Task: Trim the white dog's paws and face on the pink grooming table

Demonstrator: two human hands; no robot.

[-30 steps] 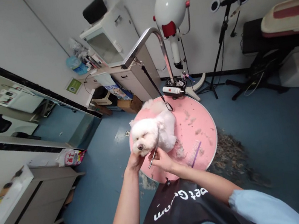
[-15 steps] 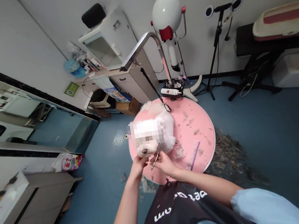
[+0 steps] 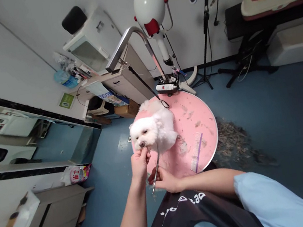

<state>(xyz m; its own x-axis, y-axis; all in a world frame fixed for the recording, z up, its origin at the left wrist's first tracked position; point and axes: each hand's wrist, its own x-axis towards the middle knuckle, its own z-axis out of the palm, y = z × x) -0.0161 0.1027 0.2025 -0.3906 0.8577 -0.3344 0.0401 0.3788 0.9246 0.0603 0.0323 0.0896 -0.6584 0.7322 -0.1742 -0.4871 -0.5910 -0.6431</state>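
Note:
A fluffy white dog (image 3: 161, 123) is on the round pink grooming table (image 3: 197, 109), its head turned toward me. Fingers closed, my left hand (image 3: 140, 162) is at the dog's chin, just under its nose, and appears to grip the fur or muzzle there. My right hand (image 3: 165, 179) is closed around the handles of long curved grooming scissors (image 3: 157, 161), lower down by the table's front edge. The scissors point up toward the dog's cheek and chest. To the right lies a purple-backed comb (image 3: 197, 153) on the tabletop.
Behind the dog stands a curved metal grooming arm (image 3: 147, 42) with a black strap (image 3: 143, 80) hanging to the table. A tool holder (image 3: 167, 84) sits at the table's back edge. Cut fur (image 3: 233, 140) covers the floor at right; a white dryer (image 3: 149, 7) stands behind.
My right hand has drawn back and down from the dog's chin with the scissors, which now point upward. My left hand has stayed at the chin. The whole view has shifted slightly.

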